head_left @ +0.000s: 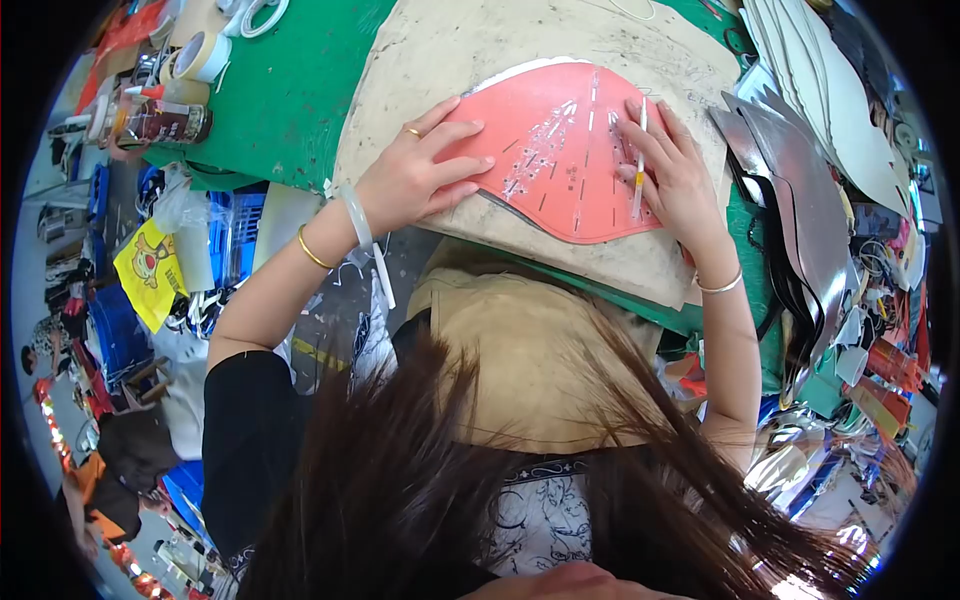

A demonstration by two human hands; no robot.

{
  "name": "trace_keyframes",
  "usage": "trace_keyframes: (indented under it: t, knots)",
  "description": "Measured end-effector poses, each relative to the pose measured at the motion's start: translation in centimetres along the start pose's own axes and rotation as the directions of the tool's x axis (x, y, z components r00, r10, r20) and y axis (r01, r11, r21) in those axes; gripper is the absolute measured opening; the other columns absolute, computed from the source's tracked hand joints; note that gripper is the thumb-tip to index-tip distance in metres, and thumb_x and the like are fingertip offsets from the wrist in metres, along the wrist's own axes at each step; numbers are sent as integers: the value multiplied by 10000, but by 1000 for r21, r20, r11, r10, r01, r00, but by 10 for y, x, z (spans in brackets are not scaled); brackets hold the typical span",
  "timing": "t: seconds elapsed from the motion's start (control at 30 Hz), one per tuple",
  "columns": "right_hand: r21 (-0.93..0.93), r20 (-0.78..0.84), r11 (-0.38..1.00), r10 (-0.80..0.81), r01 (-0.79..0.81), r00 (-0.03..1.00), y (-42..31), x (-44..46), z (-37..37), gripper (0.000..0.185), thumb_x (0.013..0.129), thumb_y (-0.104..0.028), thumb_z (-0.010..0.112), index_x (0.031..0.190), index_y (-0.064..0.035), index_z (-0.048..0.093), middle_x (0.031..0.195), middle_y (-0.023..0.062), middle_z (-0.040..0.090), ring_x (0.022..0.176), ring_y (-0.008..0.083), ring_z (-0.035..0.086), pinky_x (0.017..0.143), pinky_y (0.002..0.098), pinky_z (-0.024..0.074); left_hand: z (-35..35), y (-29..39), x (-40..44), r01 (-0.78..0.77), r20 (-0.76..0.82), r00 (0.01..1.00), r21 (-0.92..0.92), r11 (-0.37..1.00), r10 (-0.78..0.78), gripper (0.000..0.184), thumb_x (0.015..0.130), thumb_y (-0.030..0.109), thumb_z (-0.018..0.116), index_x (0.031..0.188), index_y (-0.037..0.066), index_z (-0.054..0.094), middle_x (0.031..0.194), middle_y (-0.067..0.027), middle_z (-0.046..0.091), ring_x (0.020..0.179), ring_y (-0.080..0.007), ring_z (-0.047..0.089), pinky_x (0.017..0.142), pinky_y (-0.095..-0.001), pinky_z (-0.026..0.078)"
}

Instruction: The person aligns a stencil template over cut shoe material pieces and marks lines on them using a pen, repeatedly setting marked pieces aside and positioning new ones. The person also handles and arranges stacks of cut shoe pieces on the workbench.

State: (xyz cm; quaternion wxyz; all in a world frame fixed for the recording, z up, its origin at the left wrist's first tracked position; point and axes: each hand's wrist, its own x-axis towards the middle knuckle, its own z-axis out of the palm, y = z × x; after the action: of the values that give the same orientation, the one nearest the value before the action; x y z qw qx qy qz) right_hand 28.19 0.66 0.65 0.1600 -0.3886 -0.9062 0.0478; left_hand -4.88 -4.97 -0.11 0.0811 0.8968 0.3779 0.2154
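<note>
At upper centre, the left hand (420,170) lies spread on a coral-red fan-shaped sheet (540,150); the right hand (680,180) grips a slim white-and-yellow pen (640,165) over it. Glossy dark sheets (805,215) crowd the right of the frame.

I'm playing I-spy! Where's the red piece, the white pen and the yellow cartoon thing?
Red piece (568,152), head view: around its middle.
White pen (641,155), head view: on its shaft.
Yellow cartoon thing (152,268), head view: on the cartoon.
</note>
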Motion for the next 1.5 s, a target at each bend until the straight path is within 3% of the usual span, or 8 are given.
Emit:
trace_keyframes:
  t: [0.13, 0.23, 0.27, 0.37, 0.6, 1.1, 1.4, 1.5]
  knots:
    - [154, -216, 988, 34, 0, 976, 5, -3, -5, 320, 906, -226, 580, 1180, -60, 589, 1125, 117, 638, 1059, 309, 592, 911, 393, 463, -1, 4, 2, -3, 14, 1000, 14, 1000, 3, 340, 737, 129, 720, 1074, 135, 678, 1285, -126, 517, 1285, -395, 395, 1023, -447, 393]
    - [582, -82, 761, 408, -289, 909, -4, -23, -15, 264, 915, -203, 584, 1096, -15, 624, 914, 136, 679, 782, 275, 658, 710, 329, 508, 0, 4, 2, 5, 18, 1000, 2, 1000, -5, 342, 742, 111, 712, 1081, 140, 679, 1288, -128, 513, 1288, -403, 388, 1026, -451, 388]
    - [579, -163, 779, 400, -240, 902, -9, -24, -12, 206, 915, -197, 594, 993, -13, 643, 772, 124, 666, 631, 247, 638, 580, 307, 481, 0, 3, 1, 8, 20, 1000, -1, 1000, -8, 343, 744, 106, 710, 1083, 141, 678, 1289, -128, 512, 1288, -406, 387, 1027, -452, 386]
    - [477, -92, 813, 425, -335, 900, -19, -31, -12, 184, 907, -203, 606, 929, -23, 633, 735, 122, 650, 647, 242, 642, 601, 316, 488, 1, 3, 1, 0, 13, 1000, 6, 1000, 0, 347, 746, 100, 706, 1089, 144, 678, 1289, -129, 512, 1290, -404, 385, 1034, -450, 381]
    - [393, -194, 900, 280, -187, 940, -23, -27, -14, 135, 884, -174, 619, 875, -39, 621, 650, 109, 598, 606, 264, 605, 563, 350, 468, 0, 3, 2, 2, 18, 1000, 13, 1000, -2, 374, 741, 96, 708, 1108, 156, 673, 1284, -121, 513, 1294, -400, 383, 1042, -446, 375]
    - [398, -189, 914, 167, -80, 968, -34, -17, -12, 130, 877, -147, 624, 827, -30, 599, 617, 110, 565, 571, 260, 571, 538, 355, 450, 1, 3, 1, 12, 26, 1000, 14, 1000, -12, 374, 747, 100, 707, 1113, 165, 671, 1289, -122, 509, 1299, -398, 380, 1039, -450, 371]
    - [398, -167, 908, 214, -133, 963, -36, -12, -10, 146, 872, -150, 631, 816, -21, 596, 618, 119, 562, 554, 269, 566, 530, 356, 454, 2, 3, 3, -10, -16, 1000, 48, 999, 11, 305, 761, 179, 714, 1064, 192, 685, 1243, -91, 538, 1261, -379, 417, 960, -428, 425]
    - [476, -221, 879, 130, -9, 966, -49, 5, 1, 156, 879, -163, 621, 837, -14, 601, 646, 127, 576, 582, 281, 580, 546, 364, 468, 1, 3, 2, -3, -3, 1000, 34, 999, 3, 324, 754, 164, 713, 1076, 184, 680, 1257, -103, 529, 1270, -387, 406, 978, -437, 418]
